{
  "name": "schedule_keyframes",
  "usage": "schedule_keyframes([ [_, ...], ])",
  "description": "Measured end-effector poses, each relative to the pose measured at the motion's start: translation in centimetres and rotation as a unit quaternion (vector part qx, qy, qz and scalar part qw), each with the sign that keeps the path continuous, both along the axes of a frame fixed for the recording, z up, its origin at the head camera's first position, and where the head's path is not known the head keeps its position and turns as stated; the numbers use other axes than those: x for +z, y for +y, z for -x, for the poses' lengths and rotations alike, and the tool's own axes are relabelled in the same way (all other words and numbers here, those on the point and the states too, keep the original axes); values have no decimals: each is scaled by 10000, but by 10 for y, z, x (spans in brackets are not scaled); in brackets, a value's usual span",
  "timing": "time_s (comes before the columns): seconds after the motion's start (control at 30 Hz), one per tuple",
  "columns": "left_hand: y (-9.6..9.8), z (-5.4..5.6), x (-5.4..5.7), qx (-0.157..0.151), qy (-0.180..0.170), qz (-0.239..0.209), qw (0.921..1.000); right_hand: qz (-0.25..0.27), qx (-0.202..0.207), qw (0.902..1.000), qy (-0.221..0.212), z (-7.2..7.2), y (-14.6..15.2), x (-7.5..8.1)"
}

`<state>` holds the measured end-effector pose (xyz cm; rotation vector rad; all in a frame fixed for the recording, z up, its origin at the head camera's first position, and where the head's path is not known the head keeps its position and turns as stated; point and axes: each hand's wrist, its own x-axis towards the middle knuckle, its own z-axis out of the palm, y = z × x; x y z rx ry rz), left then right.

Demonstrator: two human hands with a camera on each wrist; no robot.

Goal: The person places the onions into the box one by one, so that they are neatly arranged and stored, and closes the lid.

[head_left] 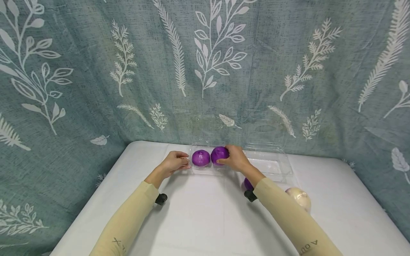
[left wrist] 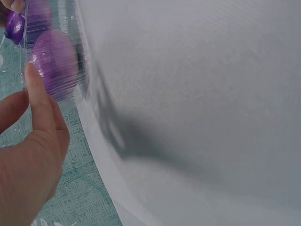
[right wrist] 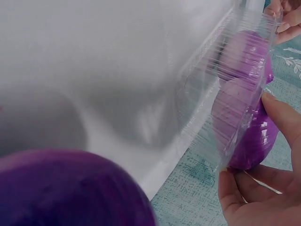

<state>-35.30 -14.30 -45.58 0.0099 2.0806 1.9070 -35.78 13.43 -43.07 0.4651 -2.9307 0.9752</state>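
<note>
At the back of the table lies a long clear plastic container (head_left: 266, 167). My left hand (head_left: 174, 162) pinches its left end between thumb and fingers. One purple onion (head_left: 201, 158) sits inside at that end, its tip upward. Just right of it, a second purple onion (head_left: 218, 153) is in the container, and my right hand (head_left: 236, 158) grips it with thumb and fingers. In the right wrist view the two onions touch behind the clear wall. A third purple onion (right wrist: 70, 197) is on the table under my right wrist, partly hidden by it in the head view.
A white onion (head_left: 298, 198) rests on the table beside my right forearm, which partly covers it. Behind the container stands its clear raised lid (head_left: 266, 145), close to the patterned green curtain (head_left: 179, 117). White cloth (head_left: 198, 213) covers the table.
</note>
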Motion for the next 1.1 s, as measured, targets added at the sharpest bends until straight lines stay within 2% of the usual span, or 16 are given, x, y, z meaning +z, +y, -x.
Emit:
schedule_keyframes([
  [0.3, 1, -1, -1, 43, -20, -33, 10000, -433, 22, 9990, 45, 3, -6, -4],
  [0.63, 0, 1, -3, 69, -33, -68, 9999, -1066, 187, 9935, 355, 7, -8, -12],
  [1.1, 1, 2, -2, 65, -30, -40, 10000, -893, 162, 9959, 47, 0, -5, -6],
])
